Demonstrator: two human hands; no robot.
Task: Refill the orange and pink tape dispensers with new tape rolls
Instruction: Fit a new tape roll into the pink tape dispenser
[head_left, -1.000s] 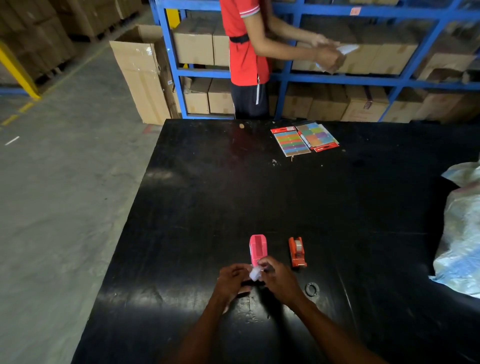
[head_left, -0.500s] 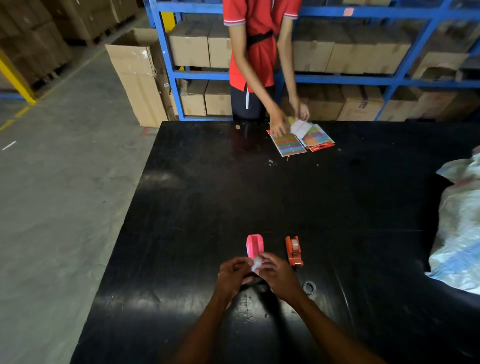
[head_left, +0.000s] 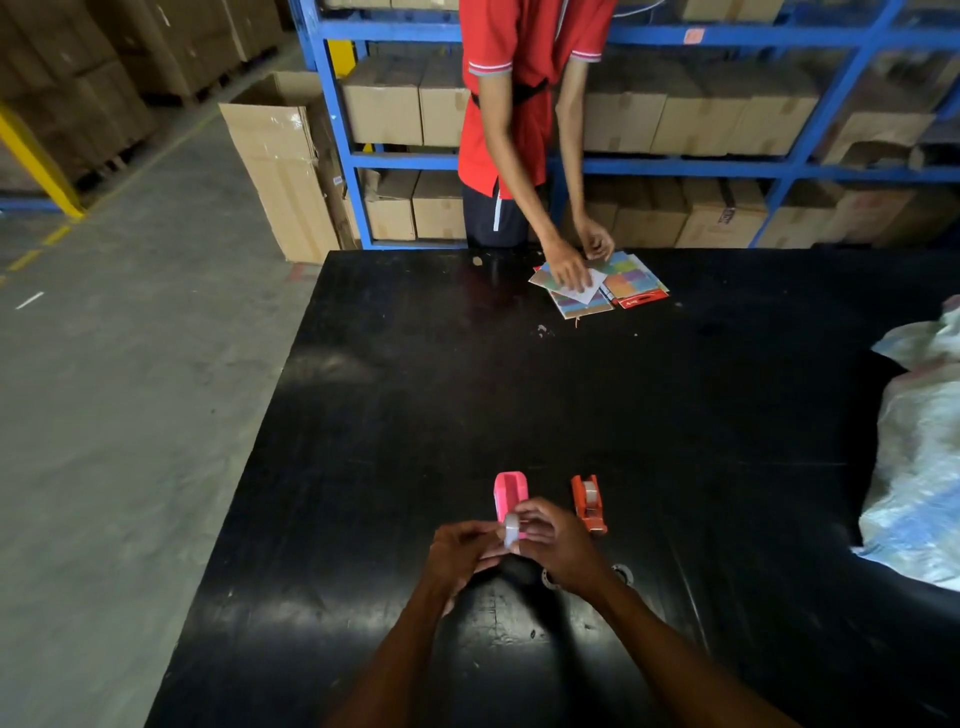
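Observation:
A small clear tape roll (head_left: 511, 528) is pinched between my left hand (head_left: 460, 552) and my right hand (head_left: 557, 545), just above the near end of the pink tape dispenser (head_left: 510, 491). The pink dispenser lies on the black table (head_left: 395, 415), and its cradle looks empty. To its right lies the orange tape dispenser (head_left: 588, 501) with a tape roll seated in it. A small ring, possibly an empty tape core (head_left: 622, 573), lies on the table beside my right wrist.
Across the table a person in a red shirt (head_left: 524, 98) handles colourful sticky-note packs (head_left: 618, 285). A white plastic bag (head_left: 924, 457) fills the right edge. Blue shelving with cardboard boxes (head_left: 701, 119) stands behind. The table's left edge drops to concrete floor.
My hands have lifted the tape roll slightly toward the pink dispenser's near end. The person opposite turned from the shelf and bent over the sticky-note packs.

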